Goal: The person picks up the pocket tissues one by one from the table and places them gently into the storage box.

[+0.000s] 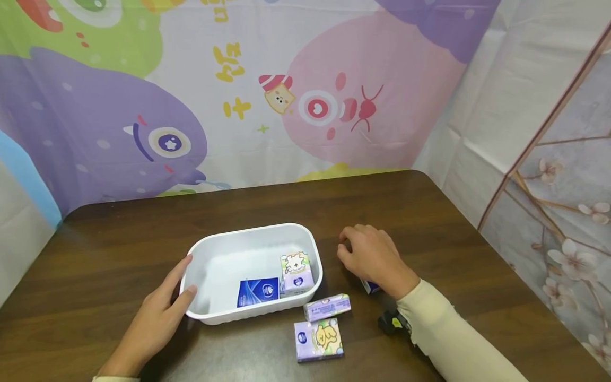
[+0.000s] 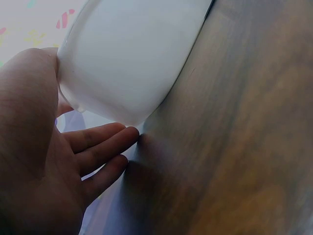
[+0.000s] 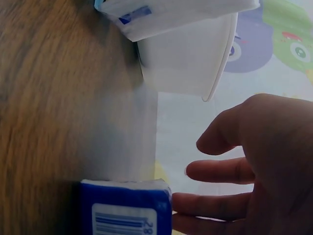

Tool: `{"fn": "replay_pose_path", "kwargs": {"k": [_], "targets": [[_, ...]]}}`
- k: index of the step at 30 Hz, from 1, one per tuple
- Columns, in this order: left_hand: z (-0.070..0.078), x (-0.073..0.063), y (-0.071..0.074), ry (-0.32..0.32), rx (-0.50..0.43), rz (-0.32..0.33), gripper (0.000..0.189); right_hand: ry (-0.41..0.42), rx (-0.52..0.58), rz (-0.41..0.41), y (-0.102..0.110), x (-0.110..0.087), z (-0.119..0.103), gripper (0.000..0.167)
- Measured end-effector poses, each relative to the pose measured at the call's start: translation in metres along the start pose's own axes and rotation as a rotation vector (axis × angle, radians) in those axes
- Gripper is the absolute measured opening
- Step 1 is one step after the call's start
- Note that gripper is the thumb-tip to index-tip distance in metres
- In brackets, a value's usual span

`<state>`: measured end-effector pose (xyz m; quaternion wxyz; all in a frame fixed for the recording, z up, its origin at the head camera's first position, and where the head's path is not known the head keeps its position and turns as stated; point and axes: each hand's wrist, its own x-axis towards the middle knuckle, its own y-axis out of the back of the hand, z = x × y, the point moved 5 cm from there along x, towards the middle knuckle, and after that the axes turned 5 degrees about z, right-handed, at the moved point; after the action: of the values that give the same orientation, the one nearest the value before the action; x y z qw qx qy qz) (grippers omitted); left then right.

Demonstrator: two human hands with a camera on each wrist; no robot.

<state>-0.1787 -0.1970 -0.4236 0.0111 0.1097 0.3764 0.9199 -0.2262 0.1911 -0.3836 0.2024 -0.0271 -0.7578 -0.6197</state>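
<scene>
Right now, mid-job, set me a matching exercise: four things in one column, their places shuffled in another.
Things:
1. left hand
2. right hand
3. yellow-bear packet
4. white-cartoon packet

Places:
A. inside the white tub
B. on the table, nearer the wearer than the tub
C. at the tub's left end
D. by the blue packet outside the tub

Pairs: 1-C; 2-D; 3-B; 4-A

We see: white tub (image 1: pixel 238 245), smooth plastic | yellow-bear pack (image 1: pixel 319 339), glossy film | table (image 1: pixel 229 353), wood-grained, sheeny | backdrop (image 1: pixel 253 159), creased cloth
</scene>
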Motion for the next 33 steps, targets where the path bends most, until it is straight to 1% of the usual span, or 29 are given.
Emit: {"fn": "replay_pose_path", "kwargs": {"k": [4, 9, 12, 17, 23, 27, 33], "targets": [[-0.001, 0.000, 0.000, 0.000, -0.001, 0.000, 0.062, -0.002, -0.031, -0.002, 0.001, -0.001, 0.002, 0.025], [-0.001, 0.000, 0.000, -0.003, -0.006, 0.000, 0.062, -0.016, -0.127, -0.011, 0.001, -0.003, 0.004, 0.030], [-0.002, -0.001, 0.000, -0.003, -0.009, -0.001, 0.062, -0.032, -0.162, -0.046, 0.000, -0.005, 0.005, 0.034], [-0.002, 0.000, 0.000, -0.002, -0.017, -0.004, 0.062, -0.061, -0.164, -0.110, -0.002, -0.006, 0.007, 0.037], [0.000, 0.001, 0.001, -0.010, -0.015, -0.004, 0.062, -0.077, -0.186, -0.144, -0.002, -0.006, 0.010, 0.037], [-0.001, 0.001, 0.000, 0.001, -0.006, -0.009, 0.062, -0.087, -0.203, -0.178, -0.002, -0.007, 0.011, 0.039], [-0.002, 0.001, 0.000, 0.009, -0.007, -0.013, 0.062, -0.127, -0.247, -0.279, -0.003, -0.009, 0.011, 0.046]]}}
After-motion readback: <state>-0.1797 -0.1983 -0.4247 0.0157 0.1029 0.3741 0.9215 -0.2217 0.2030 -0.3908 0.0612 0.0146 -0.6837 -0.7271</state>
